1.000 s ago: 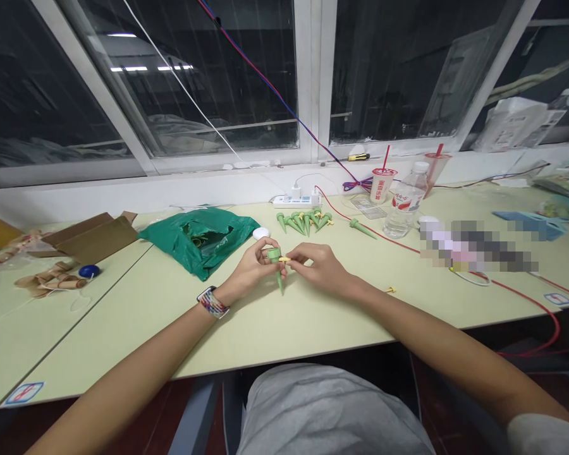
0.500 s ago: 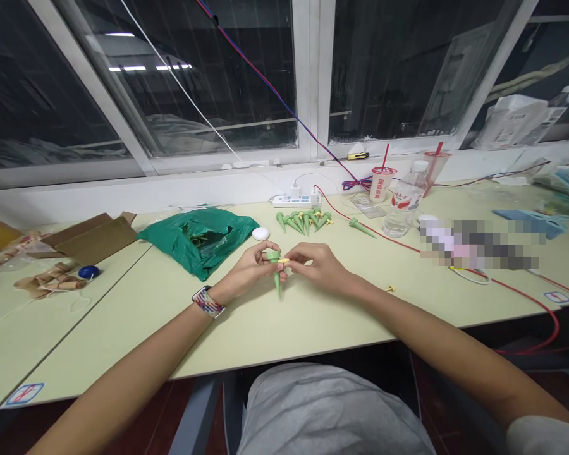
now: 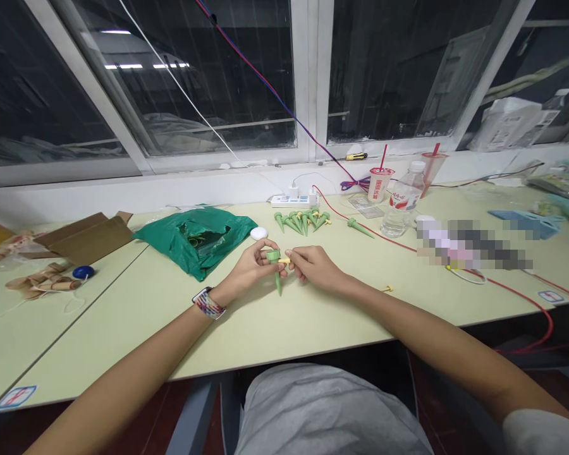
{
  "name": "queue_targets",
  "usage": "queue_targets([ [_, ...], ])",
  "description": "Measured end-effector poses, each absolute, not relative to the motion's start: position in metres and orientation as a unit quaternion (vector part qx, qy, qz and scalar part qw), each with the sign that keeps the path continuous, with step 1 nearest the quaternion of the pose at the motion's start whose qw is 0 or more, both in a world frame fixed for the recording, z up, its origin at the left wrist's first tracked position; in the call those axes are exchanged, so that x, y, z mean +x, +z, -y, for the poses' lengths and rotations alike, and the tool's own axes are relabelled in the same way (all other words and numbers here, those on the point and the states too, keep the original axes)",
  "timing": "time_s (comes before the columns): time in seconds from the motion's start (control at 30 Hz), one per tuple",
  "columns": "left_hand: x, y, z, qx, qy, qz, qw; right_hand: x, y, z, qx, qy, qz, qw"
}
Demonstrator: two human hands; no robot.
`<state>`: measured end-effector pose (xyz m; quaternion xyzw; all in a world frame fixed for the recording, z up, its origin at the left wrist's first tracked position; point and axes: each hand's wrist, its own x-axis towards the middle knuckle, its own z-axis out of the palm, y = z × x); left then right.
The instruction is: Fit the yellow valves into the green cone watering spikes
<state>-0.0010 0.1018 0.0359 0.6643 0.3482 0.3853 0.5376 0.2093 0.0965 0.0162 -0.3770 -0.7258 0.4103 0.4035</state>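
Between the fingers of my left hand (image 3: 257,264) is a green plastic spike (image 3: 274,256), upright with its point down and its wide cap on top. My right hand (image 3: 313,265) pinches the outer end of a small yellow valve (image 3: 284,260) that sticks out sideways from the spike just under the cap. How deep the valve sits in the spike is hidden. A loose yellow valve (image 3: 387,289) lies on the table beyond my right forearm. Several green spikes (image 3: 303,221) are bunched behind my hands, some with yellow valves, and a single spike (image 3: 360,227) lies to their right.
A green plastic bag (image 3: 165,243) and a white oval object (image 3: 258,233) sit to the left, near a cardboard box (image 3: 83,237) and wooden pieces (image 3: 42,281). A power strip (image 3: 294,201), a cup (image 3: 380,185), a water bottle (image 3: 403,202) and a red cable (image 3: 516,292) occupy the back and right.
My right hand's fingers have shifted and curled more around the yellow valve's outer end, and more of the valve shows. The green spike stays in my left hand.
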Motion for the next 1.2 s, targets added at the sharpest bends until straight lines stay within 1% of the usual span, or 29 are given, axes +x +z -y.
queue_targets([
  [0.1, -0.0016, 0.0370, -0.1014, 0.664, 0.387, -0.353, 0.533, 0.2116, 0.0166, -0.0971, -0.364, 0.361, 0.744, 0.429],
  [0.2, -0.0028, 0.0368, -0.1017, 0.666, 0.387, -0.355, 0.529, 0.2137, 0.0175, -0.0975, -0.315, 0.324, 0.768, 0.453],
  [0.27, -0.0031, 0.0370, -0.1014, 0.665, 0.387, -0.356, 0.531, 0.2148, 0.0174, -0.0979, -0.302, 0.301, 0.780, 0.458],
  [0.43, -0.0023, 0.0388, -0.1001, 0.662, 0.386, -0.360, 0.532, 0.2171, 0.0164, -0.0979, -0.371, 0.294, 0.784, 0.402],
  [0.5, -0.0023, 0.0391, -0.0999, 0.666, 0.387, -0.362, 0.524, 0.2175, 0.0165, -0.0966, -0.370, 0.278, 0.791, 0.401],
  [0.6, -0.0025, 0.0385, -0.1000, 0.670, 0.380, -0.361, 0.526, 0.2168, 0.0164, -0.0947, -0.346, 0.214, 0.821, 0.401],
  [0.73, -0.0027, 0.0377, -0.0998, 0.667, 0.369, -0.350, 0.544, 0.2171, 0.0137, -0.0936, -0.360, 0.150, 0.841, 0.375],
  [0.9, -0.0027, 0.0404, -0.0973, 0.660, 0.360, -0.334, 0.568, 0.2192, 0.0127, -0.0930, -0.317, 0.079, 0.864, 0.384],
  [0.97, -0.0028, 0.0406, -0.0970, 0.661, 0.352, -0.331, 0.574, 0.2178, 0.0143, -0.0927, -0.328, 0.102, 0.868, 0.360],
  [1.07, -0.0036, 0.0376, -0.0988, 0.657, 0.352, -0.327, 0.582, 0.2141, 0.0165, -0.0916, -0.368, 0.216, 0.843, 0.327],
  [1.1, -0.0042, 0.0359, -0.0999, 0.648, 0.353, -0.324, 0.592, 0.2132, 0.0169, -0.0910, -0.378, 0.234, 0.834, 0.326],
  [1.13, -0.0049, 0.0343, -0.1012, 0.637, 0.352, -0.320, 0.607, 0.2127, 0.0170, -0.0904, -0.384, 0.229, 0.831, 0.332],
  [1.2, -0.0064, 0.0315, -0.1034, 0.614, 0.340, -0.311, 0.641, 0.2133, 0.0169, -0.0891, -0.376, 0.167, 0.843, 0.347],
])
